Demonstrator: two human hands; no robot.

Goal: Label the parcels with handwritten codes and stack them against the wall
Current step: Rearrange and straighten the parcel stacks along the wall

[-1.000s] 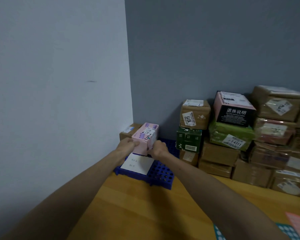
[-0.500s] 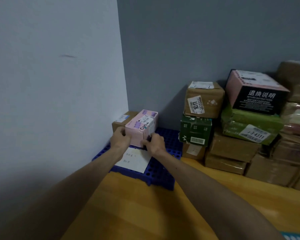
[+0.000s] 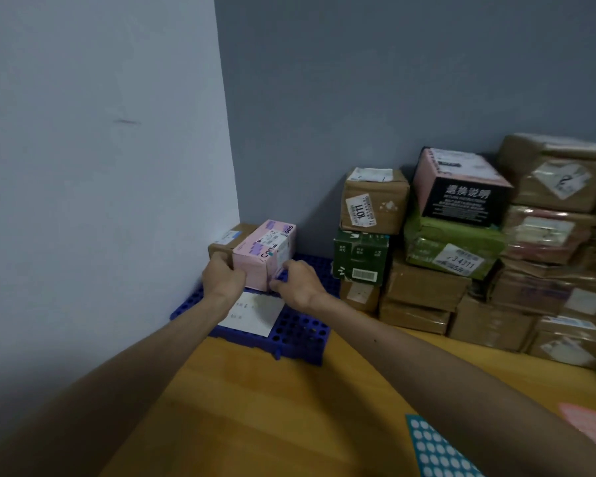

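Head view: I see stacked parcels (image 3: 479, 256) banked along the grey wall (image 3: 393, 80).
Blue grid pallet (image 3: 300, 339): in the corner on the wooden surface (image 3: 255, 407), a white sheet (image 3: 255, 316) on it.
Pink parcel (image 3: 258, 258): on the pallet, beside a brown box (image 3: 226, 241), near the white wall (image 3: 100, 166).
Handling: stiff carton, I judge it light; best taken at both ends.
Left hand (image 3: 222, 278): fingers curl round its near-left corner.
Right hand (image 3: 298, 284): fingertips pinch its lower right edge.
Hidden: any handwritten code is unreadable; far fingertips unseen.
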